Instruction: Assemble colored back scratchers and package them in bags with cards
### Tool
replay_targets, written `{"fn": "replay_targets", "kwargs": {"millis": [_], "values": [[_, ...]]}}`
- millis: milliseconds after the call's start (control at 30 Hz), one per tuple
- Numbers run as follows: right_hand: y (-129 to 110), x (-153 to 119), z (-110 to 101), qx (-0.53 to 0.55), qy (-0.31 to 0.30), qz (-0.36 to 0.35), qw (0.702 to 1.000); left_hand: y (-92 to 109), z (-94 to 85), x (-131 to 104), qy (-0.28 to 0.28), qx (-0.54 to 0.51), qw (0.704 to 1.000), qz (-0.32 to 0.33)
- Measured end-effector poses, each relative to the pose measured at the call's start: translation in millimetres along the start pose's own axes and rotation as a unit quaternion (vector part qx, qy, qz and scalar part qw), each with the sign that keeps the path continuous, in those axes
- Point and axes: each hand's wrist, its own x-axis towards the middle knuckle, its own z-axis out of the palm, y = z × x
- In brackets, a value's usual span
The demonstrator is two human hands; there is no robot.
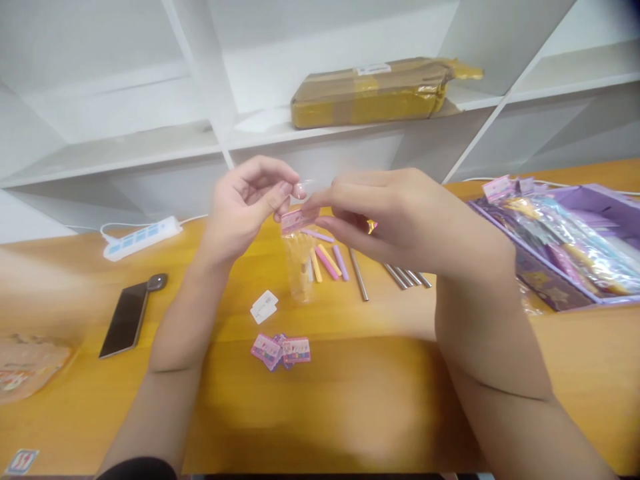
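Note:
A clear plastic bag [299, 263] with a pink header hangs between my hands above the wooden table. My left hand [253, 200] pinches the bag's top left corner. My right hand [380, 210] has its fingers closed at the right side of the header, and a small shiny gold and pink item [372, 227] shows beneath its fingers. Behind the bag lie purple, pink and yellow sticks [327, 261]. Metal rods [359, 275] rest to their right. Two white cards [264, 307] and a small pile of pink and purple cards [281, 351] are nearer to me.
A purple box [555, 293] of packaged items stands at the right. At the left are a power strip [143, 240], a phone [124, 320] and a plastic package [30, 367]. A taped carton [370, 97] sits on the white shelf behind.

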Motion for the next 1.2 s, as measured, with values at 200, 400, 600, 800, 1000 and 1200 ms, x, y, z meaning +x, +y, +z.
{"fn": "replay_targets", "kwargs": {"millis": [200, 400, 600, 800, 1000, 1200], "values": [[-1, -2, -2, -0.009, 0.021, 0.042, 0.999, 4, 0.7, -1, -0.002, 0.014, 1.0, -0.006], [4, 1, 2, -0.008, 0.048, 0.103, 0.993, 4, 1.3, -2, -0.005, 0.028, 1.0, 0.003], [7, 7, 11, 0.001, 0.047, 0.103, 0.994, 12, -1.6, -1, -0.036, -0.037, 0.998, -0.038], [11, 7, 11, 0.011, 0.056, 0.108, 0.993, 19, -15.8, -2, -0.184, 0.018, 0.98, -0.074], [10, 6, 9, 0.008, 0.047, 0.068, 0.997, 15, -16.1, -3, -0.222, 0.133, 0.963, -0.076], [13, 6, 7, 0.016, -0.031, 0.036, 0.999, 19, -14.1, 0, -0.231, 0.138, 0.959, -0.089]]}}
